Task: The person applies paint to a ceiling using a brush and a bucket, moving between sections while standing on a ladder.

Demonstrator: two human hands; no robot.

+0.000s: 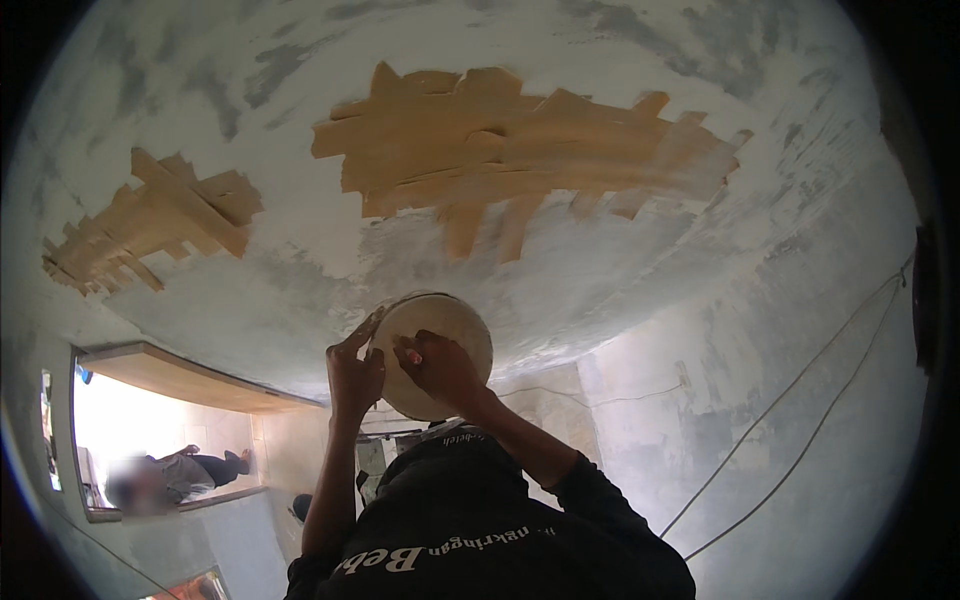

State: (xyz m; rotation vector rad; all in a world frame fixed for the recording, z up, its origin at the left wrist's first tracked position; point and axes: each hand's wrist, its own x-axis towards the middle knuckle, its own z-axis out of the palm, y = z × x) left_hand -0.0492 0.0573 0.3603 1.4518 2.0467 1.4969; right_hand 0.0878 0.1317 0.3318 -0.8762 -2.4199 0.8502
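A round, pale tub (484,340) is in front of my body, its wide face smeared whitish. My left hand (355,378) grips the tub at its left edge, one finger stretched up along the rim. Over the tub's face is my right hand (440,370), with its fingers curled closed. A small pinkish spot shows at those fingers, but whatever they hold is mostly hidden. Just beyond the tub rises a wall (300,240) streaked in white and grey.
Overlapping brown strips (430,150) cover part of the wall, with a smaller brown patch (160,215) to the left. At lower left, a person (185,478) is beyond an opening beside a wooden panel (190,378). Two cords (790,405) hang at the right.
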